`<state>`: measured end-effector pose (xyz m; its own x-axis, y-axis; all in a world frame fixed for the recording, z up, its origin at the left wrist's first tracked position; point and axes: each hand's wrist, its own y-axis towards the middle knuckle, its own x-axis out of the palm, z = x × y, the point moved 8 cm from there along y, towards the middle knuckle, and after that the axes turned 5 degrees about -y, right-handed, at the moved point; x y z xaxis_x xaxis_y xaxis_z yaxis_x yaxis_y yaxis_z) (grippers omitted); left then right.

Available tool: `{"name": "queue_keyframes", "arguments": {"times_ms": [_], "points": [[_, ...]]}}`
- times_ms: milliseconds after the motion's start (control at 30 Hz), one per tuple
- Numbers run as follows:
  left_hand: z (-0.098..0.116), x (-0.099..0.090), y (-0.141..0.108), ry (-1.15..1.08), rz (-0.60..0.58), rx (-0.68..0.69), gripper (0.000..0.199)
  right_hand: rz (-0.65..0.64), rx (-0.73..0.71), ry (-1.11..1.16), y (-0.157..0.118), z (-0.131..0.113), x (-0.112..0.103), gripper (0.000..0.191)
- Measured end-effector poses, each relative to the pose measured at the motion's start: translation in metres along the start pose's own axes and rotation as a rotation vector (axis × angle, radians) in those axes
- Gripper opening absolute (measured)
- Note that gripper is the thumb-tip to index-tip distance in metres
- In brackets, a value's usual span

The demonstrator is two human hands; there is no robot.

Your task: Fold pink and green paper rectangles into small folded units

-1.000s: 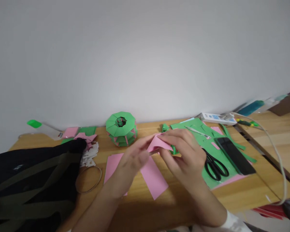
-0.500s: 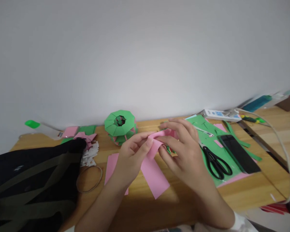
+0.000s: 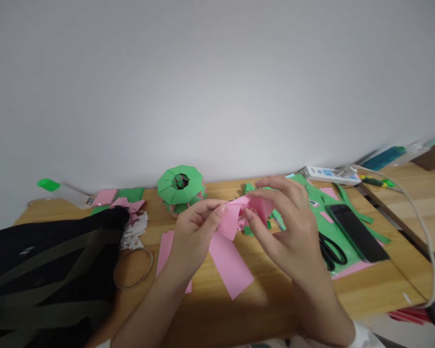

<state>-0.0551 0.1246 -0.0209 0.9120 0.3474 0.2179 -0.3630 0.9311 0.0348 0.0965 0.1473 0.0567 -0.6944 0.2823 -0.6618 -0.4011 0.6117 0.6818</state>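
Observation:
Between both hands, above the wooden table, is a folded piece of pink paper (image 3: pixel 229 223). My left hand (image 3: pixel 196 227) pinches its left end between thumb and fingers. My right hand (image 3: pixel 288 224) has its index finger on the top edge and its thumb at the inner fold, gripping the right part. Below the hands lies a flat pink paper strip (image 3: pixel 234 270). More pink strips (image 3: pixel 164 253) lie partly hidden behind my left forearm. Just behind my left hand stands a round green and pink folded-paper model (image 3: pixel 192 186).
At right, black-handled scissors (image 3: pixel 331 251) and a phone (image 3: pixel 355 232) rest on green paper sheets, near a power strip (image 3: pixel 331 175) with a white cable. At left are a dark bag (image 3: pixel 50 270), a ring-shaped band (image 3: pixel 120 270) and white paper scraps (image 3: pixel 136 232).
My right hand has shifted right and its fingers have spread wider, showing more of the folded pink paper. It now covers more of the scissors. My left hand keeps its pinch.

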Motion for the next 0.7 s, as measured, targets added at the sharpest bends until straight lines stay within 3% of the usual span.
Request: {"name": "queue_keyframes", "arguments": {"times_ms": [267,467,700], "points": [[-0.002,0.008,-0.001,-0.107,-0.066,-0.033,0.015,0.038,0.097,0.047,-0.002,0.002,0.004,0.036],[0.0,0.011,-0.002,-0.099,-0.086,-0.015,0.015,0.069,0.08,0.083,-0.002,-0.002,0.002,0.034],[0.006,0.014,-0.004,-0.019,-0.13,0.033,0.012,0.017,0.064,0.15,-0.005,-0.009,0.003,0.039]]}}
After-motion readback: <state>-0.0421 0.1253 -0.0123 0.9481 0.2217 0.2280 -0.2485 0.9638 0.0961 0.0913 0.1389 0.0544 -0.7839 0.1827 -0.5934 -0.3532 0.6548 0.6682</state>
